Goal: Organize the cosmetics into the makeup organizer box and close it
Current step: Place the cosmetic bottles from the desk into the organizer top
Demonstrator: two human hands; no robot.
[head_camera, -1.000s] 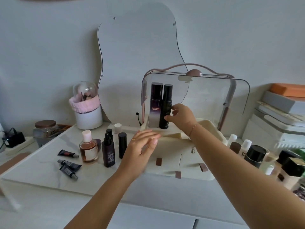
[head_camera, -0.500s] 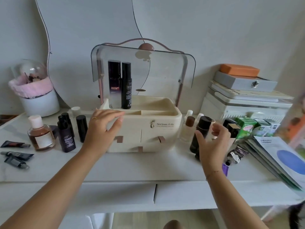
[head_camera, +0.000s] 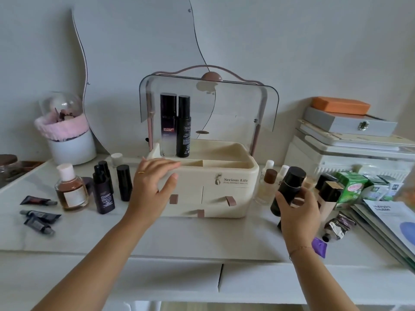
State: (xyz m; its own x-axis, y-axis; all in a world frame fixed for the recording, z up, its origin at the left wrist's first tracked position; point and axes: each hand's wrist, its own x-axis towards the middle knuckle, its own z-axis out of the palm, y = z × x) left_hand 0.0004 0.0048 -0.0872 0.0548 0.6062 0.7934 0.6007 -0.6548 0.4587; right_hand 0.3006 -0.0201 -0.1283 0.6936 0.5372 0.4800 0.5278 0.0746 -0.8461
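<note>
Cream plastic forms the makeup organizer box (head_camera: pixel 224 187), centred on the worktop (head_camera: pixel 179 234), smoked lid raised, two dark bottles (head_camera: pixel 176 126) upright at its rear left. The left hand (head_camera: pixel 152 189) rests open on the box's front-left corner. The right hand (head_camera: pixel 296 212) grips a black bottle (head_camera: pixel 288 189) just right of the box. Step in hand: loading. The next move likely calls for lifting this bottle over the rim into a free compartment.

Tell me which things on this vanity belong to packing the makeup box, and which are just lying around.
Job: organizer box, its raised lid, two black bottles inside, black bottle in the right hand, left-side bottles, small tubes.

Lying about: mirror, stacked boxes, green carton, leaflets.
</note>
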